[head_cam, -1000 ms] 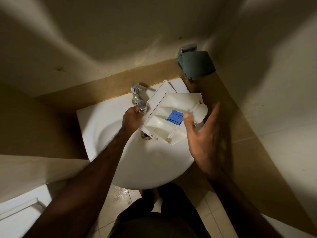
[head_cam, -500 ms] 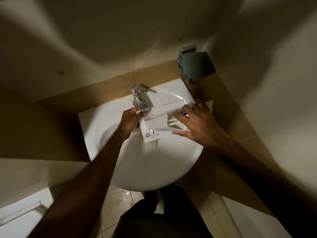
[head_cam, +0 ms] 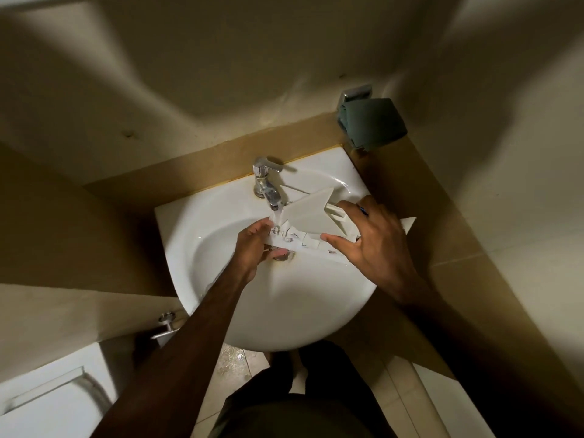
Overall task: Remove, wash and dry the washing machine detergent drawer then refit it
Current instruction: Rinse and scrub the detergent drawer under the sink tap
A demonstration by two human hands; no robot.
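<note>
The white detergent drawer (head_cam: pixel 311 216) lies tilted across the white sink (head_cam: pixel 221 295), under the chrome tap (head_cam: pixel 267 184). Water runs from the spout onto the drawer's left end. My left hand (head_cam: pixel 254 248) grips that left end, where the printed front panel shows, just above the drain (head_cam: pixel 281 255). My right hand (head_cam: pixel 376 238) holds the drawer's right part, thumb below and fingers spread over the top. A sliver of the blue insert (head_cam: pixel 363 211) peeks out beside my right fingers.
A dark green cloth (head_cam: pixel 373 123) hangs on a chrome holder (head_cam: pixel 355 93) at the back right wall. A toilet (head_cam: pixel 47 403) with a wall valve (head_cam: pixel 166 327) stands at lower left. The floor tiles below the sink are wet. Walls close in on both sides.
The drawer was turned over, so its blue insert side faces down. It moved lower into the basin under the tap. Water now runs over it. My left hand dropped from the tap towards the drain.
</note>
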